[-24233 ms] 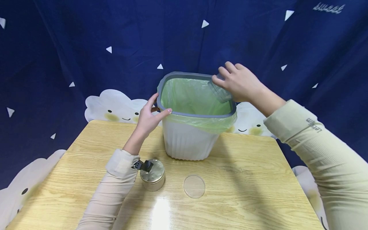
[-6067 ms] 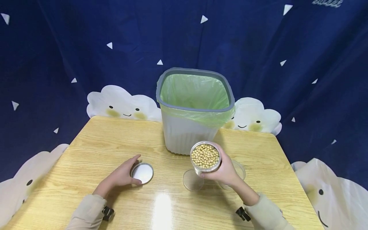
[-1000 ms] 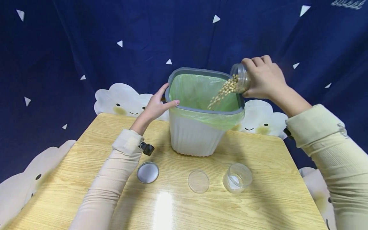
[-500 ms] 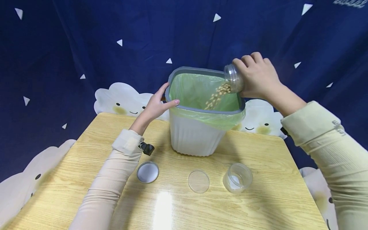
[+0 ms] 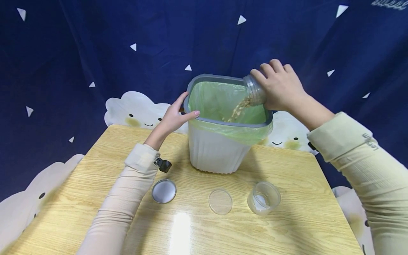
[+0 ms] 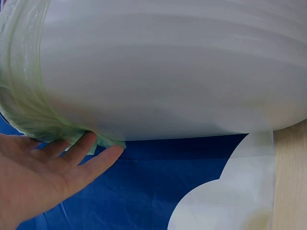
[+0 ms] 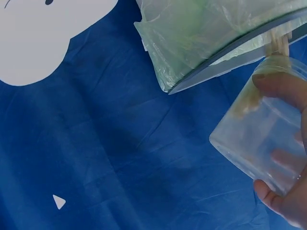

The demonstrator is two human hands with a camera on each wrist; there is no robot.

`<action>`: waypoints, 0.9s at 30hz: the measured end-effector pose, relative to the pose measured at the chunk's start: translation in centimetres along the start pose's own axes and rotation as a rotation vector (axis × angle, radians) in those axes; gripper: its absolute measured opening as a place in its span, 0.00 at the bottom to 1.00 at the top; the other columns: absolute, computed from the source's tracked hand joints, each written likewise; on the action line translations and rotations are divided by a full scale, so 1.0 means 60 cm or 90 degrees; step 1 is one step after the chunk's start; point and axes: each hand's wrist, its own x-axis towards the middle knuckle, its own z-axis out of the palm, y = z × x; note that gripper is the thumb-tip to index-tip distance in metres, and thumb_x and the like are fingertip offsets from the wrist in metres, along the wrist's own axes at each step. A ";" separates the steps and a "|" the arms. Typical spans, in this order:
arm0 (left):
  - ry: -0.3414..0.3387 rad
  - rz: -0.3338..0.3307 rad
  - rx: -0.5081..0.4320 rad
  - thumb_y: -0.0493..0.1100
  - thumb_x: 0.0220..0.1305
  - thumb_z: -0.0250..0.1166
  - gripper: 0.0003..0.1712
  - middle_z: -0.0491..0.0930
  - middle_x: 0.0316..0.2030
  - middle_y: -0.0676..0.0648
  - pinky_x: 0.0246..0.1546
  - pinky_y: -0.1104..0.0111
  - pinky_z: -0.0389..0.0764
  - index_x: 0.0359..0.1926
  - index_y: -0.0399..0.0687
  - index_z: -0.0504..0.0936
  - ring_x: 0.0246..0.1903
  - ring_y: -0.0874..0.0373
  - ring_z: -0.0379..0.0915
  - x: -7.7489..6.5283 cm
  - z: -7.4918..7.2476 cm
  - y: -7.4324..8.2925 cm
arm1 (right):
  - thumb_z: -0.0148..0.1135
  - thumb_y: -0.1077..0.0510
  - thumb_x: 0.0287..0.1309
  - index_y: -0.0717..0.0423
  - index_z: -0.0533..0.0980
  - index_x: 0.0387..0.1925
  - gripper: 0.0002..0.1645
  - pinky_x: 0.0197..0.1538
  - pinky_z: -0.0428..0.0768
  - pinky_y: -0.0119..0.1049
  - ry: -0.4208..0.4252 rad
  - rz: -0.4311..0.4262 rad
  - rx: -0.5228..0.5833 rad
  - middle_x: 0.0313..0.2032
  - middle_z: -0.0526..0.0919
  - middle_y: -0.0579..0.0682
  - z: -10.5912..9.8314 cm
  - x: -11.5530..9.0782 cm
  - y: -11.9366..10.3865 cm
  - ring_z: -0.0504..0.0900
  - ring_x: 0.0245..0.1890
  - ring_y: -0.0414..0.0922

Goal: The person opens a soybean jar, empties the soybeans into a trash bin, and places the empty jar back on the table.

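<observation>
My right hand [image 5: 282,85] grips a clear plastic jar [image 5: 256,88], tipped on its side over the right of the bin's opening. Soybeans [image 5: 239,107] stream from its mouth into the green bag [image 5: 213,99] lining the white trash bin [image 5: 213,152]. In the right wrist view, the jar [image 7: 259,134] looks mostly see-through, with beans near its mouth. My left hand [image 5: 173,117] rests against the bin's left front corner, thumb on the grey rim [image 5: 229,124]. The left wrist view shows that hand's fingers [image 6: 91,167] nearly straight, touching the bag below the rim.
On the wooden table [image 5: 197,226] lie a metal-rimmed lid [image 5: 164,191] and a clear round lid [image 5: 220,201]. An uncovered clear jar [image 5: 264,198] stands to the right. Behind the bin hangs a blue curtain [image 5: 153,42] with white clouds.
Within the last second the jar has shifted left and tipped further, its beans dwindling. Six seconds ago it was upright and full, with the left hand at the metal-rimmed lid.
</observation>
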 end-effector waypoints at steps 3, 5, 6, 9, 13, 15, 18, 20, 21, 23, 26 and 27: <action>0.000 0.000 -0.001 0.51 0.55 0.64 0.47 0.51 0.67 0.45 0.57 0.56 0.63 0.70 0.49 0.48 0.62 0.49 0.55 -0.001 0.000 0.001 | 0.76 0.58 0.27 0.58 0.60 0.59 0.53 0.46 0.67 0.59 -0.002 -0.015 -0.020 0.54 0.64 0.67 0.001 -0.001 -0.003 0.59 0.54 0.64; 0.000 0.001 -0.001 0.50 0.55 0.64 0.47 0.51 0.67 0.45 0.57 0.56 0.63 0.70 0.49 0.48 0.61 0.49 0.56 -0.002 0.000 0.002 | 0.76 0.57 0.26 0.58 0.60 0.59 0.53 0.45 0.67 0.59 0.003 -0.028 -0.033 0.54 0.65 0.67 0.001 -0.001 -0.004 0.59 0.53 0.64; 0.000 0.002 -0.002 0.50 0.55 0.64 0.47 0.52 0.67 0.45 0.57 0.56 0.64 0.70 0.49 0.48 0.61 0.49 0.56 -0.003 0.000 0.003 | 0.77 0.57 0.25 0.58 0.60 0.59 0.54 0.45 0.67 0.59 0.004 -0.033 -0.038 0.53 0.65 0.66 0.001 -0.001 -0.004 0.59 0.53 0.64; 0.000 0.001 -0.004 0.50 0.55 0.64 0.47 0.52 0.67 0.44 0.56 0.56 0.64 0.70 0.49 0.48 0.61 0.49 0.57 -0.003 0.000 0.003 | 0.77 0.57 0.24 0.58 0.61 0.57 0.53 0.42 0.67 0.57 0.018 -0.055 -0.051 0.52 0.65 0.66 0.002 0.000 -0.002 0.60 0.51 0.63; 0.004 -0.002 -0.010 0.50 0.55 0.64 0.47 0.52 0.67 0.44 0.56 0.55 0.64 0.70 0.49 0.48 0.60 0.49 0.57 -0.003 0.001 0.002 | 0.76 0.58 0.24 0.58 0.62 0.55 0.50 0.40 0.67 0.56 0.034 -0.092 -0.071 0.49 0.66 0.64 0.002 0.001 -0.002 0.61 0.49 0.61; 0.004 -0.002 -0.012 0.50 0.55 0.64 0.47 0.52 0.67 0.44 0.56 0.55 0.64 0.70 0.49 0.48 0.60 0.49 0.57 -0.003 0.001 0.002 | 0.76 0.59 0.25 0.57 0.62 0.54 0.49 0.40 0.67 0.56 0.035 -0.105 -0.079 0.48 0.66 0.64 0.003 0.001 -0.002 0.61 0.49 0.61; 0.002 0.000 -0.013 0.49 0.55 0.64 0.47 0.52 0.67 0.44 0.56 0.56 0.65 0.70 0.49 0.48 0.60 0.49 0.58 -0.003 0.002 0.003 | 0.76 0.60 0.25 0.56 0.62 0.55 0.49 0.42 0.67 0.56 0.027 -0.111 -0.089 0.49 0.66 0.64 0.003 -0.001 -0.003 0.60 0.50 0.61; 0.002 0.000 -0.013 0.50 0.55 0.64 0.47 0.52 0.67 0.44 0.56 0.57 0.65 0.70 0.49 0.48 0.60 0.49 0.58 -0.003 0.002 0.003 | 0.75 0.60 0.25 0.57 0.63 0.55 0.49 0.41 0.67 0.56 0.028 -0.104 -0.081 0.49 0.66 0.64 0.003 -0.002 -0.003 0.60 0.50 0.61; 0.002 0.000 -0.012 0.50 0.55 0.64 0.47 0.52 0.67 0.44 0.56 0.57 0.65 0.70 0.49 0.48 0.60 0.49 0.58 -0.003 0.002 0.002 | 0.75 0.60 0.25 0.57 0.62 0.56 0.50 0.41 0.67 0.56 0.028 -0.095 -0.075 0.50 0.66 0.64 0.003 -0.003 -0.003 0.60 0.50 0.61; 0.002 -0.001 -0.011 0.50 0.55 0.64 0.47 0.51 0.67 0.44 0.56 0.56 0.65 0.70 0.49 0.48 0.60 0.49 0.57 -0.002 0.002 0.001 | 0.76 0.59 0.24 0.57 0.62 0.57 0.52 0.42 0.68 0.57 0.029 -0.066 -0.054 0.52 0.65 0.65 0.003 -0.005 -0.003 0.60 0.52 0.62; 0.002 -0.002 -0.009 0.50 0.55 0.64 0.47 0.51 0.67 0.44 0.56 0.56 0.65 0.70 0.49 0.48 0.61 0.49 0.57 -0.001 0.001 -0.001 | 0.76 0.57 0.23 0.57 0.60 0.59 0.55 0.43 0.68 0.59 0.035 -0.001 -0.012 0.54 0.64 0.66 0.004 -0.007 -0.003 0.60 0.53 0.63; 0.001 -0.002 -0.008 0.50 0.55 0.64 0.47 0.51 0.67 0.44 0.56 0.56 0.65 0.70 0.49 0.48 0.61 0.49 0.57 -0.001 0.001 -0.001 | 0.77 0.57 0.22 0.57 0.59 0.59 0.56 0.44 0.68 0.59 0.039 0.019 0.001 0.54 0.64 0.66 0.004 -0.008 -0.003 0.60 0.53 0.64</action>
